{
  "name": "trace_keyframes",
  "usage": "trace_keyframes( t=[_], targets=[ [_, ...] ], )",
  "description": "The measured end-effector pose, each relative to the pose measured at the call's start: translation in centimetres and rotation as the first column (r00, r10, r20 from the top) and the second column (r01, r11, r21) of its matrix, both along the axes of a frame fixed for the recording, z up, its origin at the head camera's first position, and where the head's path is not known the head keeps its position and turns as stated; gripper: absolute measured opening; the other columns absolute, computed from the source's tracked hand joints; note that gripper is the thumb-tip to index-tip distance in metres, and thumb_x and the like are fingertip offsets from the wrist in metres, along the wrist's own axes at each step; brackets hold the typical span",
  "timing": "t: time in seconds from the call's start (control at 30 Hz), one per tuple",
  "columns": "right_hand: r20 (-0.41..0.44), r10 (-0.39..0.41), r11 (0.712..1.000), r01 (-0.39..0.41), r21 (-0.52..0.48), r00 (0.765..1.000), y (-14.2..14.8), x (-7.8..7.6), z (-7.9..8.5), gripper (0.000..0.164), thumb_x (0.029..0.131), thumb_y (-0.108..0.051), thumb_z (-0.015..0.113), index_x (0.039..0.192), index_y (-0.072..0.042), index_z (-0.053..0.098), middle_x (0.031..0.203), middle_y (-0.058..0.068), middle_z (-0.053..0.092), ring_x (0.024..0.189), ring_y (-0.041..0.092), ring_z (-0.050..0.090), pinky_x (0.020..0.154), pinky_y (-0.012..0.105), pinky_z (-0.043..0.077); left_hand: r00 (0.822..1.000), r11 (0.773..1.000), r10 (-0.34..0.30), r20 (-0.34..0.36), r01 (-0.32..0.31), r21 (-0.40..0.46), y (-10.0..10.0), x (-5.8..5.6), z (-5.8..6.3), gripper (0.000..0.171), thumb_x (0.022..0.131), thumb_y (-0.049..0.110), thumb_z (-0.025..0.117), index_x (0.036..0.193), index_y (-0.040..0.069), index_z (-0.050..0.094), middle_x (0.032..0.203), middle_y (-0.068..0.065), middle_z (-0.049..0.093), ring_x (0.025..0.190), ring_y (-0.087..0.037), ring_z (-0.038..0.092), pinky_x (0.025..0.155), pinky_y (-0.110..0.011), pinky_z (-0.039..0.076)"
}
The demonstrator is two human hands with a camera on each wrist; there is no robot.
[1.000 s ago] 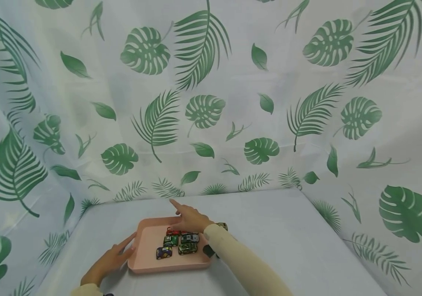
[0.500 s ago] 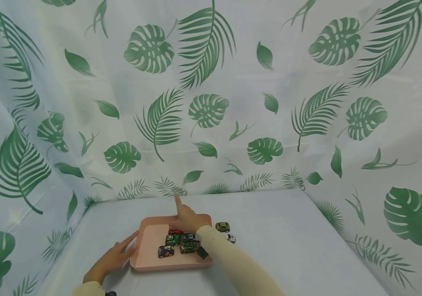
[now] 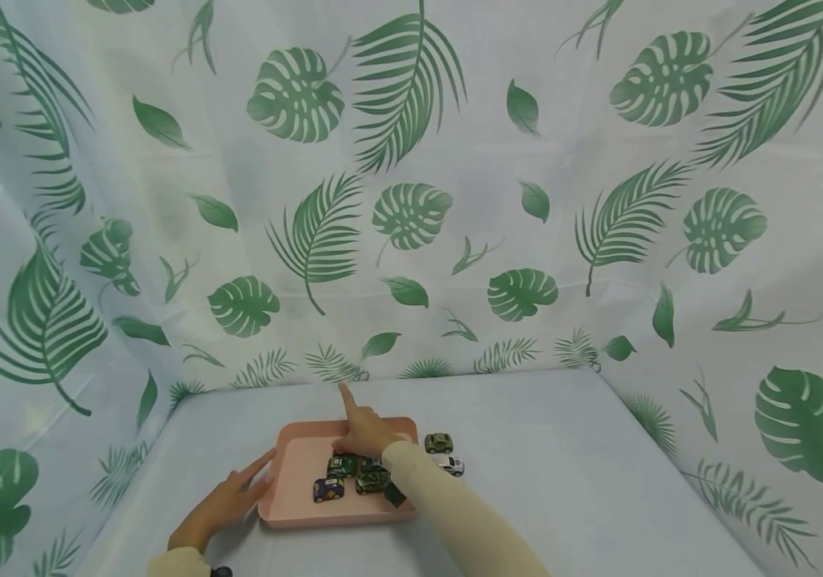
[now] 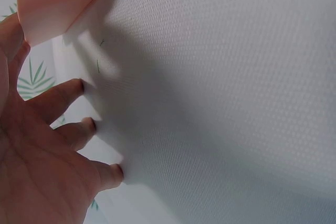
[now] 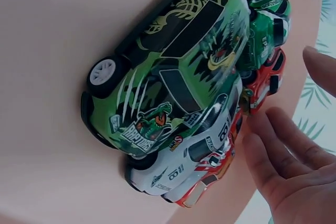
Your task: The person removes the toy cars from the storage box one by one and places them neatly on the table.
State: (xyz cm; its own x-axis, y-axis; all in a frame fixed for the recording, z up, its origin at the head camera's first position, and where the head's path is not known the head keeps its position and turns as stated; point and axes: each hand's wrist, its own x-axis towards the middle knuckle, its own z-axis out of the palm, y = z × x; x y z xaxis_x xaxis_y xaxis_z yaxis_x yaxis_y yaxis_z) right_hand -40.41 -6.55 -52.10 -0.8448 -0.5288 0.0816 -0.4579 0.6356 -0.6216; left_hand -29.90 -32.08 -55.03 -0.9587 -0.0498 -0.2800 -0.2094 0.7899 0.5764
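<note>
A pink tray (image 3: 339, 519) holds several small toy cars, among them a blue one (image 3: 328, 490), a green one (image 3: 341, 466) and a green camouflage one (image 3: 373, 481). My left hand (image 3: 227, 501) is at the tray's left wall, its lower fingers spread with tips on the cloth in the left wrist view. My right hand (image 3: 366, 433) reaches over the tray's far side, index finger straight past the rim. In the right wrist view its other fingertips are right beside a red toy car (image 5: 270, 77), with the thumb apart. A white toy car (image 5: 178, 161) lies close by.
Right of the tray, a camouflage toy car (image 3: 438, 442) and a white toy car (image 3: 449, 464) stand on the white cloth (image 3: 562, 481). A leaf-printed curtain (image 3: 411, 240) rises behind and at both sides of the table.
My right hand has shifted a little and its index finger points more upright. The sleeve has moved off the two cars beside the tray. My left hand stays at the tray.
</note>
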Motion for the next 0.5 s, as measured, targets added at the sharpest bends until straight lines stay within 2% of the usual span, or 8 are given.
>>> trace_keyframes(
  t=[0.27, 0.5],
  targets=[
    [-0.006, 0.054, 0.998, -0.054, 0.025, 0.999, -0.11, -0.4, -0.73, 0.11, 0.081, -0.011, 0.081, 0.158, -0.03, 0.005, 0.065, -0.004, 0.057, 0.055, 0.011, 0.053, 0.051, 0.026, 0.045, 1.0, 1.0, 0.009, 0.019, -0.01, 0.007, -0.06, -0.16, -0.21, 0.071, 0.096, 0.064, 0.042, 0.153, 0.023, 0.033, 0.152, -0.029, 0.03, 0.136, -0.063, 0.011, 0.099, -0.081, 0.017],
    [-0.034, 0.092, 0.995, -0.091, 0.026, 0.995, -0.07, -0.5, -1.07, 0.107, 0.079, -0.003, 0.08, 0.157, -0.024, 0.011, 0.07, -0.004, 0.061, 0.059, 0.008, 0.055, 0.055, 0.023, 0.048, 1.0, 1.0, 0.012, 0.015, -0.012, 0.002, 0.01, -0.17, -0.19, 0.07, 0.096, 0.064, 0.042, 0.153, 0.024, 0.033, 0.152, -0.029, 0.029, 0.136, -0.062, 0.011, 0.099, -0.081, 0.018]
  ],
)
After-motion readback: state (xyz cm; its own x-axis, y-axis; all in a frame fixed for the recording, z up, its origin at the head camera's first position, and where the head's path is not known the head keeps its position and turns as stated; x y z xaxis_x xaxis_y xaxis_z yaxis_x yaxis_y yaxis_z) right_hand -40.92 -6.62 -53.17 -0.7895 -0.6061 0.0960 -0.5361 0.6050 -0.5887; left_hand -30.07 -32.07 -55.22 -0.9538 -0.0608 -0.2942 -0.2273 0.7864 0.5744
